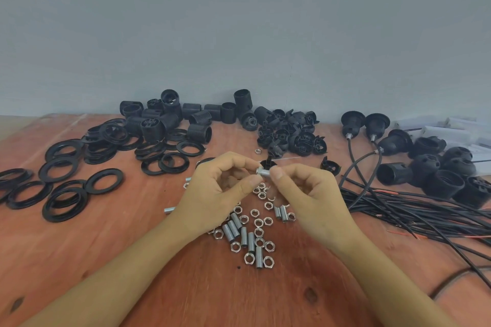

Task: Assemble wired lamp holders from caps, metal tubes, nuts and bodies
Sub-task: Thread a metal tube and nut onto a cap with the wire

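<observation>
Forearms (119, 268) converge over the counter (212, 295), and between the hands a metal tube (265, 173) lies with its long axis running hand to hand, the right hand (305, 194) pinching its right end, the left hand (218, 188) pinching a nut (258, 170) at its left end

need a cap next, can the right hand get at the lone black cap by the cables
Probably yes: the cap lies alone just beyond the right hand, with nothing between them. That hand's grip is on the metal tube, though, so it must let go first.
</observation>
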